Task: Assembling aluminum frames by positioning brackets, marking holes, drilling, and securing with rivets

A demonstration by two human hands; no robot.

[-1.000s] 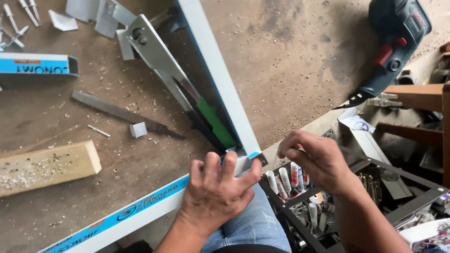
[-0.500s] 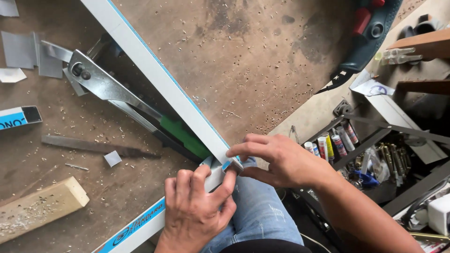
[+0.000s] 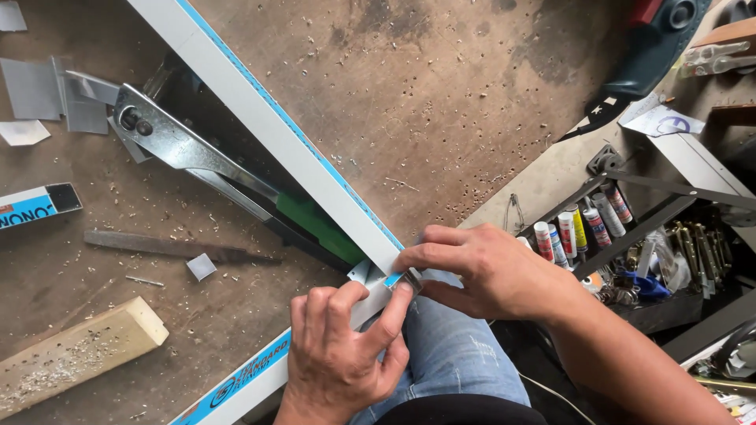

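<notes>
Two white metal profiles with blue film meet in a corner over my knee: a long one (image 3: pixel 260 126) runs up to the left, a shorter one (image 3: pixel 244 382) runs down to the left. My left hand (image 3: pixel 342 354) presses on the shorter profile, its forefinger on the corner joint (image 3: pixel 398 279). My right hand (image 3: pixel 488 271) pinches the same corner from the right with thumb and fingertips. A small metal piece shows between the fingers; its shape is unclear.
Large metal snips with green handles (image 3: pixel 205 161) lie under the long profile. A flat file (image 3: pixel 169 248), a wooden block (image 3: pixel 75 354), metal offcuts (image 3: pixel 55 90) and shavings lie on the worn board. A tool tray with tubes (image 3: pixel 583 228) stands at right, a drill (image 3: pixel 657 35) top right.
My right hand moved left from the tool tray onto the corner joint. The view shifted, so the profiles and snips now sit higher and further left.
</notes>
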